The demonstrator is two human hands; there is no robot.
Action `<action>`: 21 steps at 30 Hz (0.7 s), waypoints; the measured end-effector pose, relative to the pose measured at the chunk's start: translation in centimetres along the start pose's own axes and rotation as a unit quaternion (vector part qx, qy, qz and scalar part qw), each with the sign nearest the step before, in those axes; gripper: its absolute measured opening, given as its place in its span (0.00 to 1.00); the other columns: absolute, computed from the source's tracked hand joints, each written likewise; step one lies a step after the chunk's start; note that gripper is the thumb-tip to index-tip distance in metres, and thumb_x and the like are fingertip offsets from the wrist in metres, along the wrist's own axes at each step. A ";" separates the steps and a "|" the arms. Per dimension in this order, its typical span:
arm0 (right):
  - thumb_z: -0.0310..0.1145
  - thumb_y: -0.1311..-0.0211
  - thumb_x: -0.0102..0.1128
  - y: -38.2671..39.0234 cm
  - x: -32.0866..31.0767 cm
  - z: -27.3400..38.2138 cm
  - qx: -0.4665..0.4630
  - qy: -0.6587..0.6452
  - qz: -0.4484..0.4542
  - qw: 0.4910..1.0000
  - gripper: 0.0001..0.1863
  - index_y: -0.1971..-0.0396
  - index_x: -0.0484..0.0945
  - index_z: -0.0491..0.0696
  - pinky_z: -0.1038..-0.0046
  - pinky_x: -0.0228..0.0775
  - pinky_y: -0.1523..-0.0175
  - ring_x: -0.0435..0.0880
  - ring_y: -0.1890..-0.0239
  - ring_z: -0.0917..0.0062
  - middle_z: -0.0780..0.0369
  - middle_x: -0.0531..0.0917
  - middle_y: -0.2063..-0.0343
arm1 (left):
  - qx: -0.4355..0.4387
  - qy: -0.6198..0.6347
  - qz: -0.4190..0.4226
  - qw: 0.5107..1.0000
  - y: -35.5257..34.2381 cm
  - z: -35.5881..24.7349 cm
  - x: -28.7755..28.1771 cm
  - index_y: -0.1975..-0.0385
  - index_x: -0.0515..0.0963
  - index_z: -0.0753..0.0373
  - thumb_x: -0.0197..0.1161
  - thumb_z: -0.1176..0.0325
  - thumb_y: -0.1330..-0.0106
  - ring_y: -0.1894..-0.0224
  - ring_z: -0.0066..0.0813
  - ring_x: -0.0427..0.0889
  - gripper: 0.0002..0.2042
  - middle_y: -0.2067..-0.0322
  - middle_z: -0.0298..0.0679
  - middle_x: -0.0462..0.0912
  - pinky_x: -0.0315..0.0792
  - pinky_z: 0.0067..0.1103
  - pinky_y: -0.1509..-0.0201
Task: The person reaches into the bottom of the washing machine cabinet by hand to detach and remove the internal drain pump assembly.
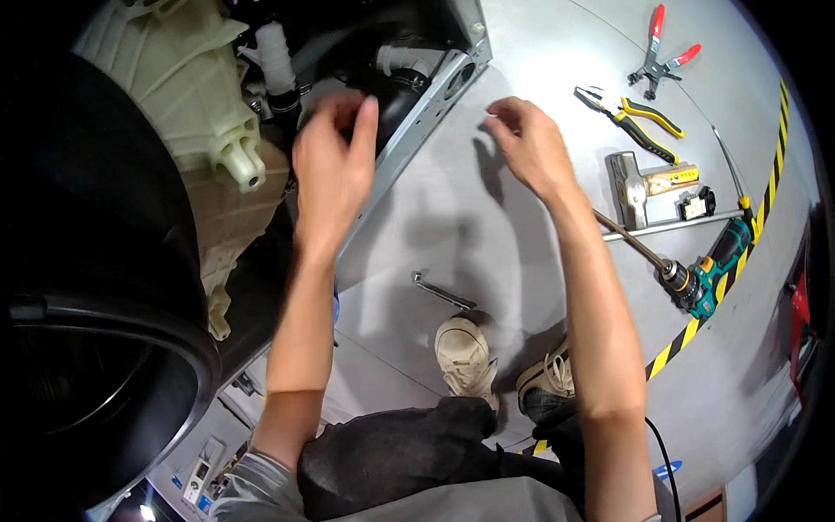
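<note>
My left hand (335, 170) is inside the opened appliance, which looks like a washing machine, beside a black hose (400, 104) and a white plastic pipe fitting (277, 59). Its thumb stands apart from the fingers, which are partly blurred, and I see nothing held in it. Over the floor, just right of the grey metal frame edge (417, 143), my right hand (531, 143) has its fingers curled in. Thumb and forefinger meet in a pinch with a small pale spot at the tip; what they hold, if anything, I cannot make out.
Red-handled pliers (652, 65), yellow-black pliers (639, 122), a hammer (633, 187) and a teal power drill (709, 274) lie on the right floor. A wrench (444, 292) lies ahead of my shoes. At left bulges a black drum housing (96, 191). Striped tape (674, 348) crosses the floor.
</note>
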State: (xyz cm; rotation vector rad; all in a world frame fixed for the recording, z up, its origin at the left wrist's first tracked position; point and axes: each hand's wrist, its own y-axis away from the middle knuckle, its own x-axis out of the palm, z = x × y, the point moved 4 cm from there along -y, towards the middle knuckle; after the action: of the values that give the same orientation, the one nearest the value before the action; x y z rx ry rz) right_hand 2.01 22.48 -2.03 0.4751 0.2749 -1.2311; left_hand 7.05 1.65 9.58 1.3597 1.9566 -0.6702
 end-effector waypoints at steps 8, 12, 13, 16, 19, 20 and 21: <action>0.37 0.41 0.62 -3.4 4.2 0.0 0.104 -0.166 -0.044 0.980 0.17 0.56 0.81 0.43 0.67 0.74 0.53 0.83 0.62 0.64 0.55 0.84 0.66 | -0.112 -0.144 0.130 0.975 -10.3 6.5 6.0 0.54 0.78 0.69 0.60 0.38 0.41 0.59 0.33 0.81 0.34 0.62 0.44 0.83 0.72 0.27 0.51; 0.35 0.42 0.63 -4.7 5.4 -0.9 0.119 -0.258 -0.066 0.957 0.15 0.57 0.81 0.42 0.68 0.74 0.54 0.83 0.63 0.64 0.55 0.84 0.66 | -0.206 -0.010 0.209 0.956 -10.8 5.8 6.7 0.74 0.80 0.61 0.67 0.42 0.44 0.80 0.17 0.72 0.23 0.82 0.30 0.75 0.64 0.17 0.76; 0.35 0.42 0.63 -4.8 5.7 -0.9 0.115 -0.271 -0.067 0.953 0.15 0.58 0.81 0.42 0.68 0.74 0.54 0.83 0.63 0.64 0.54 0.84 0.67 | -0.222 0.031 0.210 0.952 -10.8 6.1 6.8 0.75 0.79 0.61 0.68 0.44 0.44 0.81 0.16 0.71 0.22 0.83 0.29 0.74 0.61 0.16 0.78; 0.35 0.43 0.63 -4.6 5.8 0.8 0.130 -0.206 -0.068 0.968 0.12 0.63 0.82 0.42 0.67 0.74 0.56 0.84 0.65 0.64 0.55 0.85 0.70 | -0.237 0.102 0.199 0.945 -10.6 5.3 7.1 0.68 0.77 0.66 0.71 0.48 0.46 0.76 0.20 0.74 0.24 0.76 0.33 0.77 0.66 0.19 0.73; 0.33 0.45 0.63 -5.1 5.9 0.0 0.125 -0.204 -0.097 0.966 0.10 0.68 0.81 0.41 0.67 0.74 0.57 0.84 0.67 0.65 0.56 0.84 0.73 | -0.241 0.148 0.205 0.937 -10.4 4.3 7.9 0.59 0.76 0.73 0.73 0.52 0.47 0.68 0.25 0.80 0.28 0.68 0.39 0.82 0.73 0.22 0.67; 0.32 0.45 0.63 -5.2 6.0 0.1 0.128 -0.206 -0.097 0.965 0.10 0.69 0.81 0.41 0.67 0.74 0.58 0.84 0.67 0.65 0.56 0.84 0.73 | -0.249 0.163 0.215 0.930 -10.7 4.9 8.0 0.59 0.75 0.74 0.73 0.54 0.46 0.68 0.25 0.80 0.27 0.68 0.40 0.82 0.73 0.21 0.69; 0.32 0.45 0.63 -5.1 6.1 0.2 0.132 -0.223 -0.096 0.961 0.09 0.69 0.81 0.41 0.67 0.74 0.58 0.83 0.68 0.66 0.56 0.84 0.73 | -0.257 0.177 0.225 0.923 -11.0 5.5 8.1 0.58 0.75 0.75 0.73 0.56 0.46 0.69 0.25 0.80 0.27 0.68 0.41 0.82 0.72 0.20 0.70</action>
State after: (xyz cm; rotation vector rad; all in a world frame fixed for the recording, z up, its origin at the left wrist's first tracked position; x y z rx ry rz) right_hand -0.90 16.00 -5.64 0.3912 -0.2374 -1.5373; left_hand -4.08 -1.03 0.30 1.5681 1.7950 0.3135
